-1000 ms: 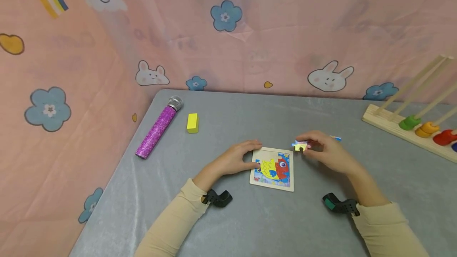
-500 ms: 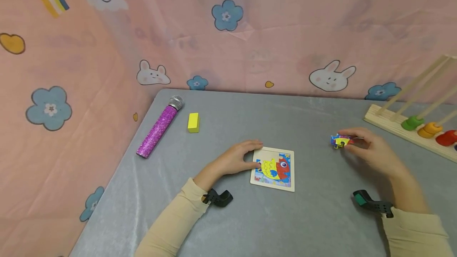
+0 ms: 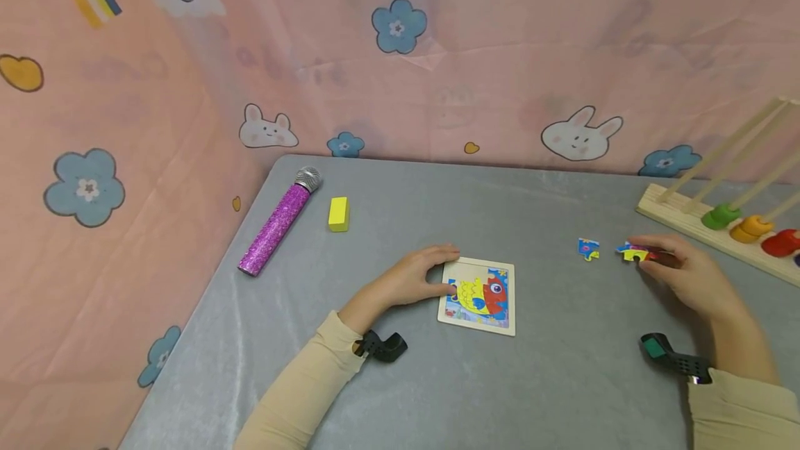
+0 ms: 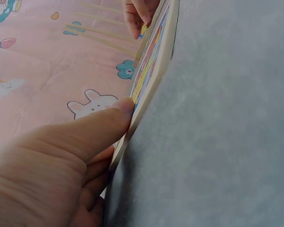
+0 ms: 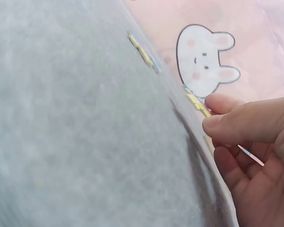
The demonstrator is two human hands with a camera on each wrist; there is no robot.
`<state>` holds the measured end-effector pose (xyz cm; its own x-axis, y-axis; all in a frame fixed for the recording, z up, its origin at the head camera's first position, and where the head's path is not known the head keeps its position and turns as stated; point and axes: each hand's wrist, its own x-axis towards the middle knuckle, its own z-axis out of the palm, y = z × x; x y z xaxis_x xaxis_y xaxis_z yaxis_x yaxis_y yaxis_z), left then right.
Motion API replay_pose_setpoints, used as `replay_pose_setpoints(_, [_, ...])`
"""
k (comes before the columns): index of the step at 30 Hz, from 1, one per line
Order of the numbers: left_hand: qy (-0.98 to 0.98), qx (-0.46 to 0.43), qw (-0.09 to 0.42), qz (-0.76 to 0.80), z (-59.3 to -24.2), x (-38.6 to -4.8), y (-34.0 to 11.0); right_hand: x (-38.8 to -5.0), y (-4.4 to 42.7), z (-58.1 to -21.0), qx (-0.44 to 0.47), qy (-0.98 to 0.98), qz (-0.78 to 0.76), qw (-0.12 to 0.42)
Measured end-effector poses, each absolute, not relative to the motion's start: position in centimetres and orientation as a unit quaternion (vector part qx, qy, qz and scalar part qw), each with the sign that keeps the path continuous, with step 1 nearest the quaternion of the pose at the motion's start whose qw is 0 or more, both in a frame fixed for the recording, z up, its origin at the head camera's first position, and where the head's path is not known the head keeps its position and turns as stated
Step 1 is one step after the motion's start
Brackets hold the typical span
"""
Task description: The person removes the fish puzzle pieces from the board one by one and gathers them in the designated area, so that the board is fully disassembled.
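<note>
Left hand: I have it pinching the board around its 10 o'clock corner; light, steady pressure should stop any sliding.
Right hand: narrow, pinching the held piece, well apart from the board toward 2 to 3 o'clock.
Loose piece: flat on the table at the right hand's 9 o'clock; I'd avoid brushing it.
Grip: I'd pinch by edges, lower flat, release gently.
Bare patch: board's 11 o'clock.
Hidden: fingers mask the held piece; I can't tell whether a pale edge below is another.
Rack: cut off at 3 o'clock.
</note>
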<state>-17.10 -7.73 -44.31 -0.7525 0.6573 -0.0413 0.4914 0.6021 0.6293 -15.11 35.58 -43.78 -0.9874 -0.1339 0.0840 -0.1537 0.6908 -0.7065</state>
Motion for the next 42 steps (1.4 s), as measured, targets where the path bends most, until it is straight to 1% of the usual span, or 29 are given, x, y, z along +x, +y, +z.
replay_pose_setpoints(2, [0.884,0.323,0.137,0.307,-44.3,-17.1,-7.7,-15.0,35.8,-44.1,0.070,-0.923,0.377,0.008])
replay_pose_setpoints(9, [0.886,0.326,0.134,0.303,-44.2,-17.1,-7.7,-15.2,35.8,-44.7,0.065,-0.936,0.347,0.021])
replay_pose_setpoints(22, [0.886,0.323,0.134,0.305,-44.3,-17.0,-7.7,-15.2,35.6,-44.8,0.064,-0.941,0.332,0.023])
replay_pose_setpoints(29, [0.886,0.321,0.139,0.304,-44.3,-17.0,-7.7,-15.0,35.9,-44.9,0.060,-0.921,0.384,0.016])
replay_pose_setpoints(35, [0.885,0.321,0.140,0.307,-44.3,-17.0,-7.7,-14.9,35.6,-44.5,0.015,-0.906,0.423,-0.003])
replay_pose_setpoints(38, [0.884,0.320,0.140,0.310,-44.3,-17.0,-7.7,-15.0,35.2,-44.0,0.012,-0.905,0.425,0.005])
replay_pose_setpoints(42, [0.884,0.320,0.138,0.312,-44.4,-17.0,-7.7,-15.1,34.1,-43.2,0.048,-0.896,0.441,0.031])
